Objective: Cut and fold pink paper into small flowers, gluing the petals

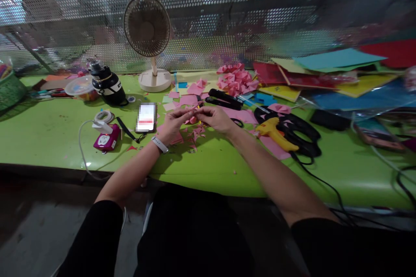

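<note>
My left hand (pixel 177 119) and my right hand (pixel 214 117) meet over the table, fingertips pinched together. Between them is a small piece of pink paper (pixel 192 120), partly hidden by the fingers; its exact folds are too small to tell. Pink paper scraps (pixel 195 135) lie just below my hands. Behind them are flat pink sheets (pixel 189 100) and a heap of folded pink paper pieces (pixel 236 79). A black stapler-like tool (pixel 224 99) lies beyond my right hand. To the right, a yellow glue gun (pixel 276 134) rests beside large black-handled scissors (pixel 303 132).
A phone (pixel 146 117), a purple power adapter (pixel 107 137) and a tape roll (pixel 104 116) lie left of my hands. Farther back stand a black bottle (pixel 108 84) and a fan (pixel 155 80). Coloured sheets (pixel 338 59) are piled at right. A cable (pixel 320 177) hangs over the front edge.
</note>
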Available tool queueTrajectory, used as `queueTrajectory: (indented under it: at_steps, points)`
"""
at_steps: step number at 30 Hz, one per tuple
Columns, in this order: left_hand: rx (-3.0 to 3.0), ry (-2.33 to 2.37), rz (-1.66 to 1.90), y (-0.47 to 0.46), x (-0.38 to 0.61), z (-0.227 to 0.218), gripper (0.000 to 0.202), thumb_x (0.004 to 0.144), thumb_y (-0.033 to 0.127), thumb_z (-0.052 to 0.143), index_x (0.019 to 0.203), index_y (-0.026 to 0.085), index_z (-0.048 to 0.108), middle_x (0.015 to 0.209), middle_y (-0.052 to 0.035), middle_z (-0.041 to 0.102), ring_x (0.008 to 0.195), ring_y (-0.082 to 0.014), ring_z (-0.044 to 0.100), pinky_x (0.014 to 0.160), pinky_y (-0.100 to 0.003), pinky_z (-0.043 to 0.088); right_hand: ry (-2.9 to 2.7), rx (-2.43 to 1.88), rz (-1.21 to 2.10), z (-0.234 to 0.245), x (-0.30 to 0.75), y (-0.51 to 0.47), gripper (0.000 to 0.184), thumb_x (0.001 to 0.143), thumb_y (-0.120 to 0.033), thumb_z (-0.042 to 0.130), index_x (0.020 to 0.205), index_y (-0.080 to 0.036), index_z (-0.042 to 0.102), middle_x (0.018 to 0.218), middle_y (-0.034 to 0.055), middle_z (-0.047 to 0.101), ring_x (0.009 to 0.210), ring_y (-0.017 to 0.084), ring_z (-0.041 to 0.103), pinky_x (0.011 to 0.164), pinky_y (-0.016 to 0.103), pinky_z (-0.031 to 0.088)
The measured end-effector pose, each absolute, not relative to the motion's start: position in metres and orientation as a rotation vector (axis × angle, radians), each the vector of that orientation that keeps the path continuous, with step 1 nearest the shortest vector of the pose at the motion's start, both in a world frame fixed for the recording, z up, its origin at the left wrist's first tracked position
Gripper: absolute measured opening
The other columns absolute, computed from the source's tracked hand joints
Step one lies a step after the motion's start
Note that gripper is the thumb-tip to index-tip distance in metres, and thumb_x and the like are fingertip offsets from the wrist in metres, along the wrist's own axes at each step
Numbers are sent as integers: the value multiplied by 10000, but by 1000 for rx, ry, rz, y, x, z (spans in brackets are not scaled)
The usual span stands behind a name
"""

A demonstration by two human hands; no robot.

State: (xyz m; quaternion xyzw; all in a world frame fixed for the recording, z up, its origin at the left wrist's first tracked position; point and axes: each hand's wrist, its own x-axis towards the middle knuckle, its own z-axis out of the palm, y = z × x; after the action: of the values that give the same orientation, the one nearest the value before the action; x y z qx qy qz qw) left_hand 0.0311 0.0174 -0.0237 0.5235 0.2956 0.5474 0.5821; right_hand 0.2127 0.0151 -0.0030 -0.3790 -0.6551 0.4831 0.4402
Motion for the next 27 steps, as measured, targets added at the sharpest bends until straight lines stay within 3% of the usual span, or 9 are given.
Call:
queueTrajectory:
  at_steps: [16,27]
  points:
    - [1222,643,1310,15,33,-22,187,710,355,879,845,239,824,839,-29,759,704,-85,617,711,-253,496,-1546,-858,1229,-6,212,16,358,661,-488,879,880,-211,820,869,48,788,725,158,693,732,320,561]
    - [1237,677,1353,19,32,-24,213,701,385,884,741,204,779,751,-15,712,684,-98,609,696,-269,496,-1632,-898,1202,-12,210,16,369,747,-500,813,943,-191,774,881,67,784,768,193,714,734,353,578]
